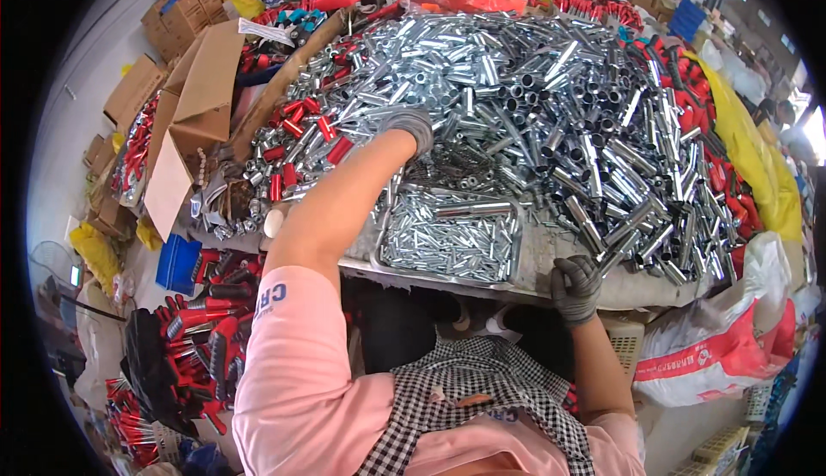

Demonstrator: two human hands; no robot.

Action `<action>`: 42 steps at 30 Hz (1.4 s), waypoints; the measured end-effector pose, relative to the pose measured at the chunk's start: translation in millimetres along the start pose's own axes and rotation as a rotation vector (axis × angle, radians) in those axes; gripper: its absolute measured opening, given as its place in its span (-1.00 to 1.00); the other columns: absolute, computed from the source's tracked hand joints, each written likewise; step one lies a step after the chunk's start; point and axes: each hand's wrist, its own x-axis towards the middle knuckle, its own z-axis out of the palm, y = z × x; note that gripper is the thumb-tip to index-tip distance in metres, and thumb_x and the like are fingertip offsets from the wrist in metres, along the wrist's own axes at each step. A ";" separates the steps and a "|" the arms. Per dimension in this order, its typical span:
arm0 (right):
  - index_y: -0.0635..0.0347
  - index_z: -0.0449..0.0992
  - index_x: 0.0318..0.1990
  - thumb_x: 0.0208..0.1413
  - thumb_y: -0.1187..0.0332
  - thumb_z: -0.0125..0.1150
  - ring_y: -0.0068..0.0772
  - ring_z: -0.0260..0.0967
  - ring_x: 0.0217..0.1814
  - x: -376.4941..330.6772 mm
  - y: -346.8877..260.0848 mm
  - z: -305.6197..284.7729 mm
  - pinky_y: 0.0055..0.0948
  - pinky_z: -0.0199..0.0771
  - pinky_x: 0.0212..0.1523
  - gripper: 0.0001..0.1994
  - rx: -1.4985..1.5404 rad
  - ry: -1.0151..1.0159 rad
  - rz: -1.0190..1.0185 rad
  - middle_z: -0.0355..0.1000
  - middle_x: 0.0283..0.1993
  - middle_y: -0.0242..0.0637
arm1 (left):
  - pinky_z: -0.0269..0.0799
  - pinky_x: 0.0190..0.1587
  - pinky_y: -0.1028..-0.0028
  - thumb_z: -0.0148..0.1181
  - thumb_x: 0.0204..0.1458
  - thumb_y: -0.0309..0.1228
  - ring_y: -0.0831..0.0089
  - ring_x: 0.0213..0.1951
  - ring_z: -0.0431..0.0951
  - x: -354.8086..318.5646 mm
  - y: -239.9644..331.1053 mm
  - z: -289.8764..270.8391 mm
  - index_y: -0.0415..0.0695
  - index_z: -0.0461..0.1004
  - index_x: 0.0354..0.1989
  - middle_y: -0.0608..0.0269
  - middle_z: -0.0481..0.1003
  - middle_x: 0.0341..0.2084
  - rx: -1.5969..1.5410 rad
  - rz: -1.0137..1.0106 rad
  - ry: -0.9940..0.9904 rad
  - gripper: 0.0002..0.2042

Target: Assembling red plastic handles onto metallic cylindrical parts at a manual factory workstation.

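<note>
My left hand (409, 129), in a grey glove, reaches over the table into the heap of shiny metal tubes (456, 54). Its fingers point away and down among the parts, so what they do is hidden. At the table's front edge my right hand (576, 290), also gloved, is closed with the fingers curled in. Whatever it may hold does not show. Close beside it lie larger chrome tubes (632, 222). Between the hands stands a metal tray (447, 282) of small metal pins and one longer rod. Dark small parts (456, 164) lie just behind the tray.
Red cylinders (292, 123) lie left of the heap, next to a wooden strip (275, 89) and an open cardboard box (202, 89). Red-handled tools (219, 338) and a blue bin (178, 264) are at lower left. A white and red sack (714, 347) stands at right.
</note>
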 end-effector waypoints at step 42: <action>0.28 0.33 0.08 0.16 0.28 0.12 -0.67 0.26 -0.41 -2.2 -142.9 -1.9 -0.60 0.33 -0.36 -0.61 1.069 -0.381 0.753 0.37 -0.42 -0.43 | 0.36 -0.23 0.61 0.16 0.08 -0.50 0.63 -0.32 0.40 -305.3 125.8 13.9 -0.22 0.31 0.06 0.36 0.42 -0.37 -1.988 0.187 0.282 -0.64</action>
